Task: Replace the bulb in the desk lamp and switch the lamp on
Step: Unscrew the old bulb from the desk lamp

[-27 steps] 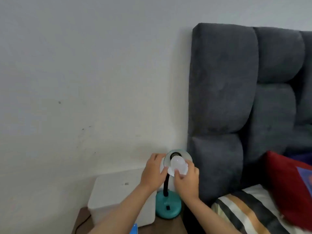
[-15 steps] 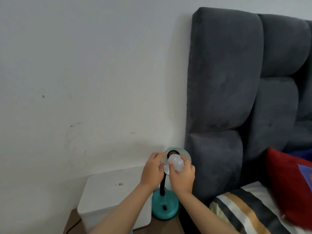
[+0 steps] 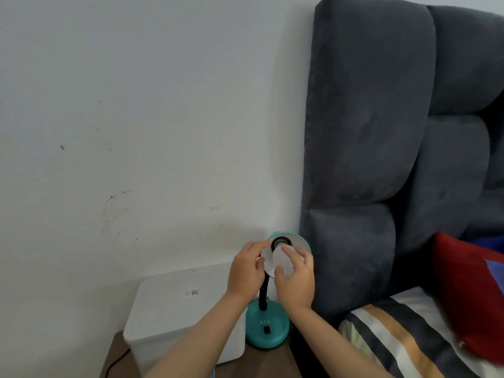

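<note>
— What stays hard to read?

— The bulb (image 3: pixel 282 259) is blurred and half covered by the right hand (image 3: pixel 296 279); its base meets the dark socket (image 3: pixel 279 242), though how deep cannot be told.

— And the hands?

— The right hand's fingers wrap the bulb. The left hand (image 3: pixel 245 271) pinches the shade (image 3: pixel 300 241) rim (teal lamp base (image 3: pixel 267 327) on the bedside table (image 3: pixel 117 358), beside a white box (image 3: pixel 177 306)).

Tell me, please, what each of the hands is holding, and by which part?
The right hand grips the white bulb around its globe; the left hand steadies the lamp shade by its rim.
</note>
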Motion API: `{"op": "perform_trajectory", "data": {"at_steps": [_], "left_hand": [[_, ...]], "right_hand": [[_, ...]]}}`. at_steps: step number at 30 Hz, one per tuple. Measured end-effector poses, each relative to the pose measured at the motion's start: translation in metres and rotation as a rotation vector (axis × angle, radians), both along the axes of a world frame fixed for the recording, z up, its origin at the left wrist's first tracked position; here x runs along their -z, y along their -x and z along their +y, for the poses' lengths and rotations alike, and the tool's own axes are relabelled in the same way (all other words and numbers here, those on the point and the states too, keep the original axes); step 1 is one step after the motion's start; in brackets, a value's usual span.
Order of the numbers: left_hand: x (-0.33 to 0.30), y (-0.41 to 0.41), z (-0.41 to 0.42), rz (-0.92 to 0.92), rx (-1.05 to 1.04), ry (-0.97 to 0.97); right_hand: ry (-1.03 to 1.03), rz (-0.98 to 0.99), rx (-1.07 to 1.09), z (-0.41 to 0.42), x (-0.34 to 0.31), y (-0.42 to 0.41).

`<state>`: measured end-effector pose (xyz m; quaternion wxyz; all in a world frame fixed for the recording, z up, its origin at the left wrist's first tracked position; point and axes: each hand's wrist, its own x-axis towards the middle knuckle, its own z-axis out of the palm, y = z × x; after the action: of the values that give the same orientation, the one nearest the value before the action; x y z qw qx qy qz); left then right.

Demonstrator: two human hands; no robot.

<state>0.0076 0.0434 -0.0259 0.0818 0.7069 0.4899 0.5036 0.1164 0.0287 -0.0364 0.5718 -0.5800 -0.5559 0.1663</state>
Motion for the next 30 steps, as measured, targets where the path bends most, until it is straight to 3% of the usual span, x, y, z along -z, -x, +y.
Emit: {"op": "perform_trajectory", "data": {"at_steps": [3, 9, 16, 23, 30], "left_hand": [[0.0, 0.0, -0.001, 0.001, 0.005, 0.003], [-0.001, 0.001, -0.001, 0.007, 0.002, 0.015], [-0.002, 0.001, -0.001, 0.028, -0.009, 0.027], [-0.003, 0.0, -0.001, 0.038, -0.008, 0.02], [-0.002, 0.002, -0.001, 0.048, -0.015, 0.02]], "right_hand": [[0.003, 0.038, 0.029, -0.007, 0.003, 0.001], [0.153, 0.48, 0.08, -0.008, -0.007, 0.012], [0.086, 0.292, 0.037, -0.006, -0.006, 0.01], [0.185, 0.489, 0.109, -0.009, -0.015, 0.013], [0.149, 0.351, 0.047, -0.007, -0.014, 0.012]]}}
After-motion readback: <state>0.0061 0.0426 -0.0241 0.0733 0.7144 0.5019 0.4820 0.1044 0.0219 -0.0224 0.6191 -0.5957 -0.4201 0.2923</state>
